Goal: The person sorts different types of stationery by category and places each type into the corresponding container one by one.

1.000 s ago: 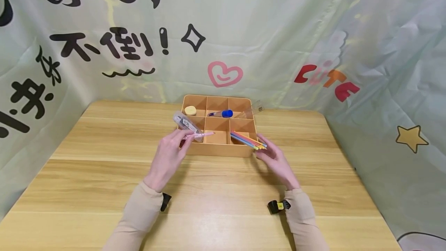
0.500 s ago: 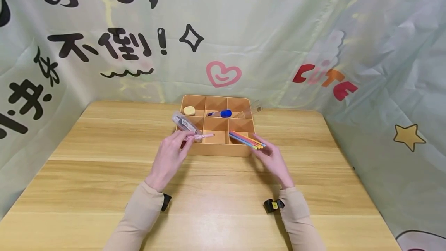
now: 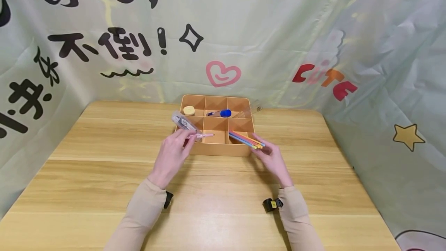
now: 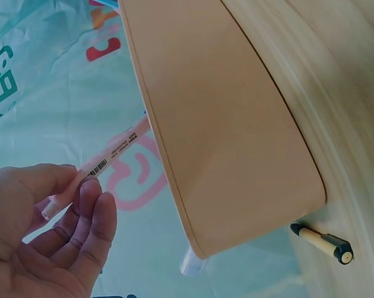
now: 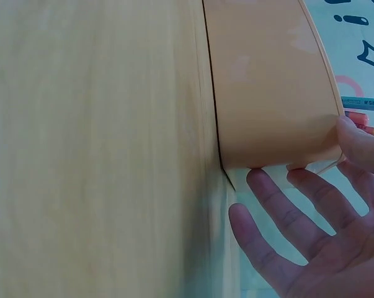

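In the head view my left hand point(image 3: 171, 154) pinches a slim pink pen point(image 3: 206, 135) between thumb and fingertips. The pen reaches over the front left of a tan divided organizer box point(image 3: 219, 150); the left wrist view shows a barcode on the pen's barrel point(image 4: 106, 162). My right hand point(image 3: 273, 160) is at the box's front right corner. There the right wrist view shows its thumb point(image 5: 360, 138) touching the rim and two fingertips point(image 5: 256, 178) touching the side, the fingers spread. Beside this hand, several coloured sticks point(image 3: 245, 140) lean out of the front right compartment.
The box also holds a pale yellow round piece point(image 3: 189, 110), a blue-capped tube point(image 3: 225, 113), a clear ruler point(image 3: 256, 107) and a slanted translucent case point(image 3: 184, 122). A black and beige pen point(image 4: 323, 242) lies on the table beside the box. A printed cloth point(image 3: 271, 30) hangs behind.
The right forearm has shifted slightly left. The left hand has barely moved, still pinching the pink pen. The whole head view has shifted a little.
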The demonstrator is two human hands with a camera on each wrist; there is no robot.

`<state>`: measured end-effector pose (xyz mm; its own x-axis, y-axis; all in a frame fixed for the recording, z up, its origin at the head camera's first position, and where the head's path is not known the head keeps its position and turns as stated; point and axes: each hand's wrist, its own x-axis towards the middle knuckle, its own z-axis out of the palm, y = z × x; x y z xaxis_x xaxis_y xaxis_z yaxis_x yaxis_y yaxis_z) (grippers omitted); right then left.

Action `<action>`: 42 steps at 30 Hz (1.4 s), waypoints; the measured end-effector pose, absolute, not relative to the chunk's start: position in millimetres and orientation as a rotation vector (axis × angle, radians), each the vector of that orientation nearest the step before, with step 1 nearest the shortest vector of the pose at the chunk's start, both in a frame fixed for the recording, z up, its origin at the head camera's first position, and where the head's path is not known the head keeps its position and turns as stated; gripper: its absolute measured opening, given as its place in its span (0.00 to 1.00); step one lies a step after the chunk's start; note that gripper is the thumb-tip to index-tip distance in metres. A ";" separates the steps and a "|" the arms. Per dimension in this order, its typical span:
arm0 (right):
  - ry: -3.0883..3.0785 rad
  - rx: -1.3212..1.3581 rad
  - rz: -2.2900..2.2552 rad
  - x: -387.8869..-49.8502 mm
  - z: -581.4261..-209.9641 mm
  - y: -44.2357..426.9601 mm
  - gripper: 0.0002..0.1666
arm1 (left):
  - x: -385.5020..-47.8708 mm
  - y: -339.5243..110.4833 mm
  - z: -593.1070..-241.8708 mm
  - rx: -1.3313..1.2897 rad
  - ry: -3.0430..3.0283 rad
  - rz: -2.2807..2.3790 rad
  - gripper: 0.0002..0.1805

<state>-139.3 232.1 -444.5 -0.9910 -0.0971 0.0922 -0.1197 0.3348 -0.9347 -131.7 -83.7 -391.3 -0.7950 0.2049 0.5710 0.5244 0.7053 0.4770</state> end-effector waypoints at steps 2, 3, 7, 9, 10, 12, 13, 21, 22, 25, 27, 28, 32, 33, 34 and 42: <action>-2.553 0.208 1.781 -139.5 -444.6 231.6 0.31 | -133.5 -82.1 -391.2 -0.558 -2.443 -0.865 0.06; -2.554 0.209 1.776 -139.6 -444.8 231.3 0.31 | -134.6 -81.1 -391.5 -0.559 -2.451 -0.859 0.07; -2.558 0.211 1.761 -139.9 -444.7 230.5 0.31 | -138.1 -75.7 -393.0 -0.564 -2.479 -0.854 0.08; -2.557 0.214 1.756 -140.0 -444.6 230.4 0.31 | -140.1 -72.8 -395.0 -0.572 -2.490 -0.849 0.09; -2.556 0.216 1.754 -140.0 -444.5 230.3 0.31 | -140.9 -71.5 -396.2 -0.577 -2.495 -0.846 0.09; -2.551 0.223 1.755 -139.9 -444.4 230.3 0.31 | -143.1 -69.7 -400.2 -0.590 -2.504 -0.829 0.09; -2.549 0.228 1.755 -139.8 -444.4 230.2 0.30 | -143.6 -69.3 -402.2 -0.595 -2.507 -0.816 0.09; -2.529 0.259 1.777 -139.5 -444.7 229.2 0.30 | -145.3 -89.5 -411.5 -0.512 -2.498 -0.834 0.17; -2.526 0.262 1.778 -139.8 -444.9 229.1 0.30 | -146.1 -96.6 -411.1 -0.481 -2.475 -0.860 0.18; -2.519 0.277 1.781 -140.2 -446.0 229.5 0.30 | -149.9 -121.7 -411.3 -0.373 -2.391 -0.914 0.17; -2.513 0.288 1.778 -140.3 -446.5 230.2 0.30 | -151.4 -137.6 -413.5 -0.286 -2.358 -0.930 0.14; -2.510 0.289 1.775 -140.2 -447.1 231.0 0.30 | -152.3 -144.3 -415.0 -0.256 -2.357 -0.928 0.13; -2.515 0.268 1.756 -138.8 -446.8 233.1 0.31 | -153.8 -161.2 -418.3 -0.172 -2.430 -0.929 0.11; -2.518 0.262 1.752 -138.5 -446.8 233.4 0.31 | -154.0 -163.3 -418.5 -0.167 -2.454 -0.930 0.11; -2.523 0.258 1.751 -138.2 -446.5 233.6 0.31 | -154.3 -165.0 -418.7 -0.166 -2.477 -0.934 0.11; -2.503 0.282 1.781 -139.7 -446.6 232.2 0.30 | -154.0 -172.9 -420.7 -0.148 -2.685 -1.001 0.14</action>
